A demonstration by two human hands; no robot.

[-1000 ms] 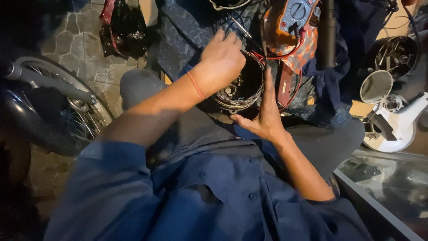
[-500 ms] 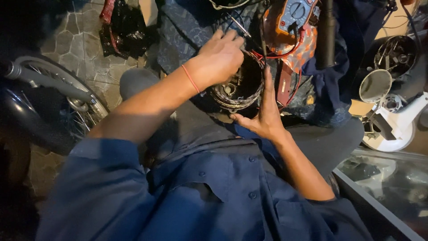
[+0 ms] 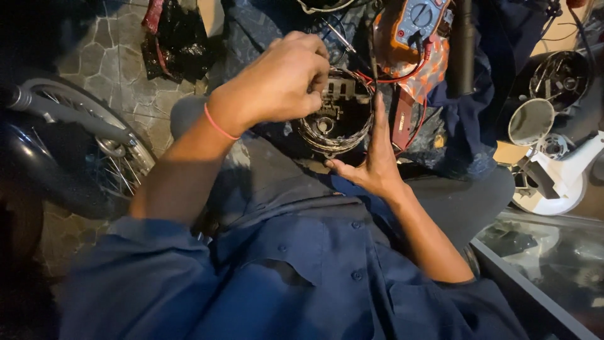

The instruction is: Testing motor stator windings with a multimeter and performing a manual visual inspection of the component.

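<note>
Round housing (image 3: pixel 336 113): shiny metal rim, glossy, with a dark, dull inside.
Multimeter (image 3: pixel 415 25): orange plastic case, smooth, with a slight sheen.
Wires (image 3: pixel 402 79): red plastic sheathing, smooth.
Shirt (image 3: pixel 302 271): blue woven cloth, matt, with plastic buttons.
Wristband (image 3: pixel 217 124): thin, orange-pink, matt.
Wheel (image 3: pixel 94 145): bright metal spokes and a glossy rim.
Floor (image 3: pixel 107 56): rough, matt stone paving.
Mirror (image 3: pixel 530 121): glossy glass face.
White cover (image 3: pixel 563 176): smooth, glossy plastic.
</note>
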